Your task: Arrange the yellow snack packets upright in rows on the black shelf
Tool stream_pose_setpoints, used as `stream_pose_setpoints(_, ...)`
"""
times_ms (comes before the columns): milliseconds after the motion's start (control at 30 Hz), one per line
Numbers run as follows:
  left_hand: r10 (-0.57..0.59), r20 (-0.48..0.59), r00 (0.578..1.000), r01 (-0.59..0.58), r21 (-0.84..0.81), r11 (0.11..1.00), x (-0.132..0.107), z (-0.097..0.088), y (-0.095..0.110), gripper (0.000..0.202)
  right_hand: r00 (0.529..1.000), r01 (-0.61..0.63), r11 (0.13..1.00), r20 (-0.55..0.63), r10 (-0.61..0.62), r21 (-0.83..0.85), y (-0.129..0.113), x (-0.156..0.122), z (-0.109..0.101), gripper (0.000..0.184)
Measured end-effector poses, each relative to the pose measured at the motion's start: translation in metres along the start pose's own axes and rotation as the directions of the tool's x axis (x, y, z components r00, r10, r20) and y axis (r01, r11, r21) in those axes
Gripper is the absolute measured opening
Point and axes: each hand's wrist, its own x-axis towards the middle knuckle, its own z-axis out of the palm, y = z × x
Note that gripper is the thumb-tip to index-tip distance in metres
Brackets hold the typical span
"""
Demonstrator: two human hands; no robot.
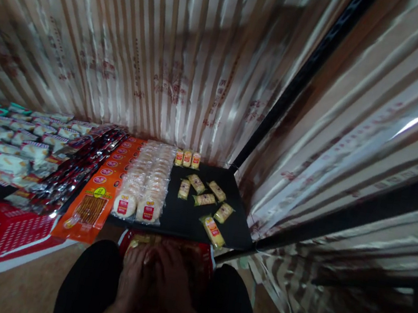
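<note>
**Your left hand [133,275] and right hand [170,281] are down in the red basket [207,264]**

On the black table [186,219] ahead of you, from the left, lie white packets [4,157], dark red packets [73,168], orange packets [100,197], two rows of round cracker packs [145,188], then loose yellow snack bars [205,198]. The basket sits below the table's edge, between your knees. Your hands lie side by side inside it, touching. Blur hides whether your fingers [137,255] are wide, narrow or holding anything

The left hand [133,275] and the right hand [170,278] are resting side by side in a red plastic basket [209,263] sitting between the person's knees. Small yellow snack packets [213,231] are lying scattered on the black flat shelf [186,217].
</note>
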Motion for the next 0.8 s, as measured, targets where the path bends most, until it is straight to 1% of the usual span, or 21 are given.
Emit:
stream_pose_setpoints(67,0.130,0.046,0.990,-0.130,-0.001,0.992,-0.005,-0.007,0.004,0.037,0.999,0.005,0.999,0.032,-0.003,-0.045,-0.006,-0.006,-0.009,0.037)
stream_pose_setpoints(133,0.237,0.065,0.969,-0.238,0.007,0.971,-0.009,-0.015,0.010,0.040,0.998,-0.021,0.998,0.062,0.024,-0.056,-0.009,-0.012,-0.018,0.038)
stream_pose_setpoints(233,0.363,0.088,0.928,-0.364,0.004,0.931,-0.014,-0.030,0.023,0.040,0.996,-0.076,0.996,0.045,0.078,-0.037,-0.005,-0.023,-0.028,0.041)
stream_pose_setpoints(300,0.440,0.116,0.890,-0.441,-0.015,0.897,-0.015,-0.041,0.034,0.039,0.997,-0.074,0.997,0.032,0.074,-0.002,-0.002,-0.031,-0.034,0.040)
stream_pose_setpoints(367,0.507,0.157,0.847,-0.508,-0.038,0.860,-0.015,-0.052,0.046,0.040,0.998,-0.044,0.996,0.051,0.041,0.071,-0.001,-0.039,-0.039,0.036)
stream_pose_setpoints(433,0.547,0.190,0.815,-0.548,-0.052,0.835,-0.014,-0.062,0.056,0.041,0.997,-0.047,0.986,0.070,0.036,0.159,-0.002,-0.045,-0.044,0.034)
stream_pose_setpoints(467,0.551,0.205,0.809,-0.554,-0.051,0.831,-0.012,-0.065,0.061,0.042,0.996,-0.061,0.978,0.073,0.047,0.199,-0.002,-0.047,-0.047,0.034)
stream_pose_setpoints(500,0.555,0.197,0.808,-0.559,-0.044,0.828,-0.011,-0.068,0.065,0.043,0.995,-0.081,0.968,0.071,0.066,0.239,-0.003,-0.049,-0.048,0.033)
stream_pose_setpoints(533,0.555,0.173,0.814,-0.558,-0.033,0.829,-0.010,-0.070,0.068,0.046,0.994,-0.105,0.953,0.063,0.091,0.284,-0.002,-0.050,-0.050,0.033)
stream_pose_setpoints(567,0.544,0.134,0.828,-0.547,-0.022,0.837,-0.010,-0.071,0.072,0.049,0.992,-0.129,0.932,0.054,0.118,0.338,-0.002,-0.052,-0.051,0.033)
stream_pose_setpoints(633,0.487,0.032,0.873,-0.486,-0.018,0.874,-0.009,-0.070,0.077,0.053,0.984,-0.169,0.865,0.033,0.174,0.473,0.001,-0.053,-0.050,0.031)
stream_pose_setpoints(667,0.433,-0.016,0.901,-0.433,-0.035,0.901,-0.009,-0.068,0.080,0.053,0.980,-0.179,0.819,0.026,0.196,0.545,0.003,-0.053,-0.050,0.031)
stream_pose_setpoints(733,0.278,-0.080,0.957,-0.286,-0.112,0.952,-0.010,-0.064,0.085,0.052,0.975,-0.180,0.727,0.021,0.221,0.662,0.005,-0.053,-0.047,0.031)
stream_pose_setpoints(800,0.120,-0.078,0.990,-0.134,-0.210,0.968,-0.012,-0.059,0.088,0.047,0.974,-0.170,0.669,0.019,0.227,0.724,0.004,-0.051,-0.044,0.031)
